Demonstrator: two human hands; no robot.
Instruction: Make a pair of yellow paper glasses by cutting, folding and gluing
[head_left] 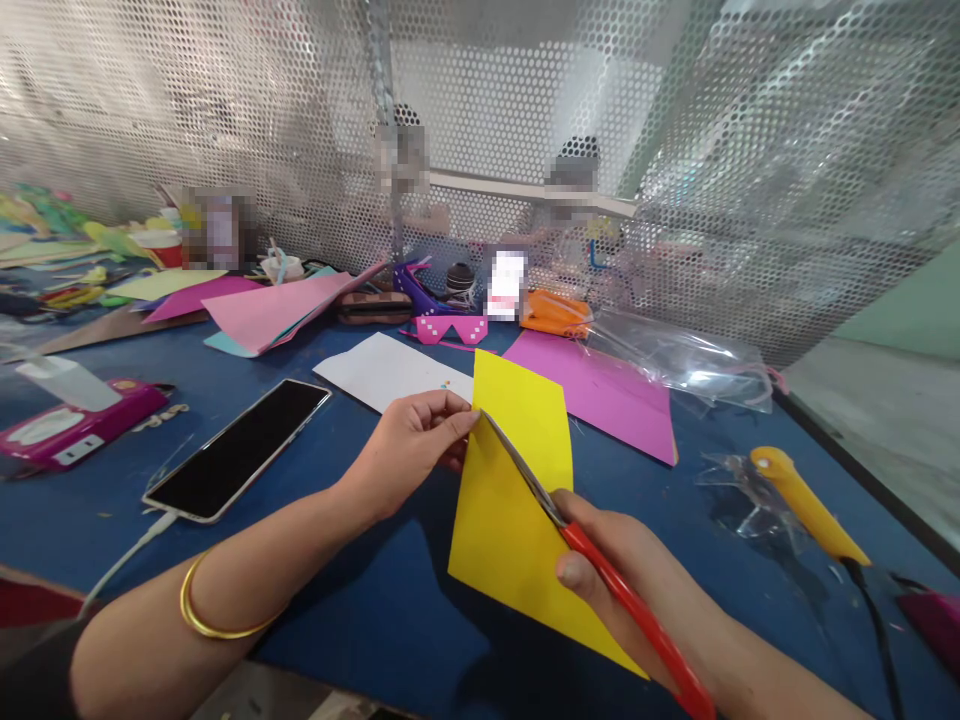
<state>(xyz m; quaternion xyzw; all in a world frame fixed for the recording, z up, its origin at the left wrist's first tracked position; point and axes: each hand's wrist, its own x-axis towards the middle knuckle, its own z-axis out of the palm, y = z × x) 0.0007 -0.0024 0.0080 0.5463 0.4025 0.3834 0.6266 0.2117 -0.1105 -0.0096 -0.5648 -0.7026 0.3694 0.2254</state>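
Observation:
My left hand (416,440) pinches the left edge of a yellow paper sheet (510,520) held above the blue table (360,610). My right hand (637,580) grips red-handled scissors (600,575), whose blades run up across the yellow sheet toward my left fingertips. A gold bangle (214,610) circles my left forearm.
A smartphone (238,448) on a white cable lies at the left, a white sheet (390,370) and a magenta sheet (600,385) behind the yellow one. A yellow-handled tool (806,505) and clear plastic (675,355) lie at the right. Coloured papers and clutter line the perforated metal wall (480,120).

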